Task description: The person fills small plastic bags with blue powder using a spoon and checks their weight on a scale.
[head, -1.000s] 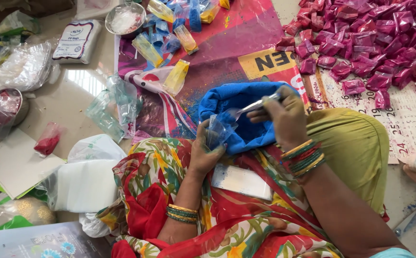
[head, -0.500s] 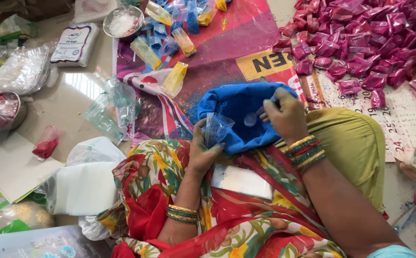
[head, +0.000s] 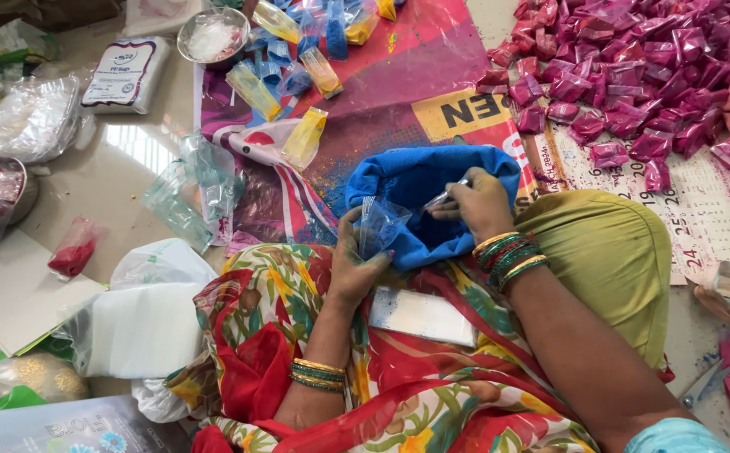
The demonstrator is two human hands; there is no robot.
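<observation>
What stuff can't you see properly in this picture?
- Head view: the spoon bowl is hidden inside the blue bag, behind the right hand.
- How full the small clear pouch in the left hand is: too see-through to tell.
- What the steel bowl holds is only a whitish blur.
- The pink packets run off the top and right edges, so no count.

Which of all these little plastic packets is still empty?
The clear one in her left hand, held open by the blue bag; the others hold coloured powder.
</observation>
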